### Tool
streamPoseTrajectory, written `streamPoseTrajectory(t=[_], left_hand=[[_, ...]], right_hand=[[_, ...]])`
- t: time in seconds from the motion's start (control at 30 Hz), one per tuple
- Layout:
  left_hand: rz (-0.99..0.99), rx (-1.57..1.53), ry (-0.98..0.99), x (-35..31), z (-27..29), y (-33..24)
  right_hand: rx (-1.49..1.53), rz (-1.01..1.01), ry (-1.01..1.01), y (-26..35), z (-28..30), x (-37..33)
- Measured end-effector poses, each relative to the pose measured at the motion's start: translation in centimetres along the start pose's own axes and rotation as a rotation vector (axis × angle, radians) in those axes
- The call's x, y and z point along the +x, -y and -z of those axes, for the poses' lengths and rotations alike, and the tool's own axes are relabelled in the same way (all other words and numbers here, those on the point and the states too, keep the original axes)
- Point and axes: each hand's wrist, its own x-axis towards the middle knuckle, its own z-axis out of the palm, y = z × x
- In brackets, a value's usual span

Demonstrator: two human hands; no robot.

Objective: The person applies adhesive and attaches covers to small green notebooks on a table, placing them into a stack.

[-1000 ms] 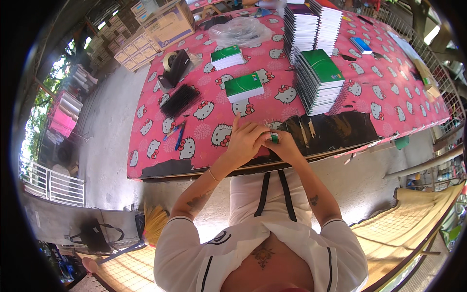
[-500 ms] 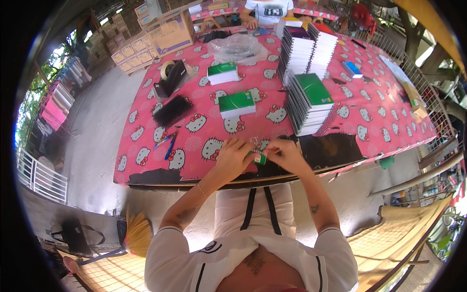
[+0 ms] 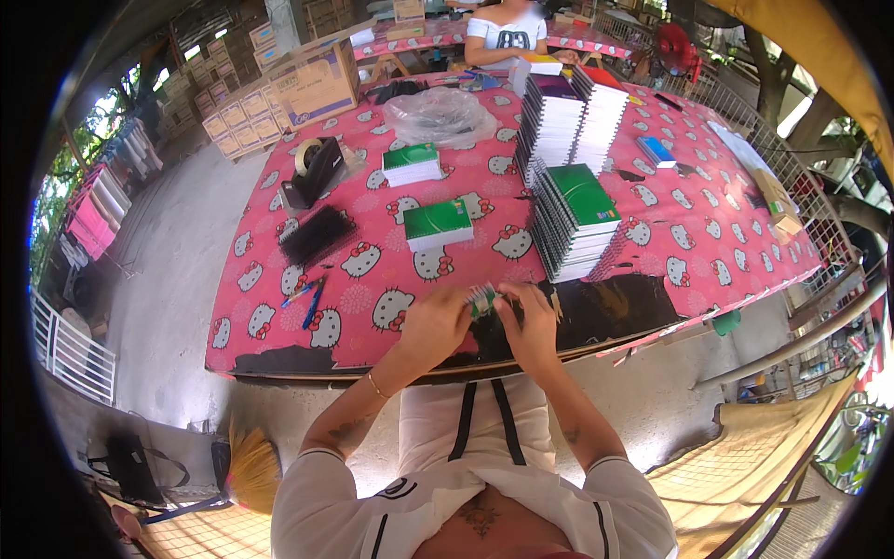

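Note:
Between my hands, at the table's near edge, is a small green-covered spiral notebook (image 3: 482, 302), partly hidden by my fingers. My left hand (image 3: 436, 321) grips its left side, fingers bent round it. My right hand (image 3: 527, 321) pinches at its right side with thumb and fingers. Just beyond stand a tall stack of green spiral notebooks (image 3: 582, 197) and, straight ahead, a low pile of small green-covered pads (image 3: 438, 224). A second such pile (image 3: 410, 164) lies farther back. To the left are a heap of black binding coils (image 3: 318, 236) and some pens (image 3: 314, 306).
A tape dispenser (image 3: 314, 172) and a clear plastic bag (image 3: 438, 116) lie on the pink table (image 3: 358, 293). Taller spiral notebook stacks (image 3: 549, 121) stand behind the green one. A blue notepad (image 3: 656, 151) lies right. Cartons (image 3: 312, 86) stand back left; another person (image 3: 506, 37) is across.
My hands have shifted their hold on the small notebook, tilting it so its coil side shows more. My right-hand fingers are more upright. The whole view has shifted slightly.

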Motion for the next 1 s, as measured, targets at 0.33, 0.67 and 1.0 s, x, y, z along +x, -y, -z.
streamPoseTrajectory(t=[0.33,0.67,1.0], left_hand=[[-0.272,-0.491,-0.078,19.3,-0.4,-4.3],[-0.249,-0.082,-0.329,24.7,-8.9,-1.4],[-0.242,0.318,-0.162,9.3,-1.2,12.9]], right_hand=[[0.538,-0.202,-0.055,1.5,11.7,12.1],[-0.223,-0.219,-0.063,-10.0,12.6,16.5],[0.077,0.229,-0.251,2.2,8.7,9.8]])
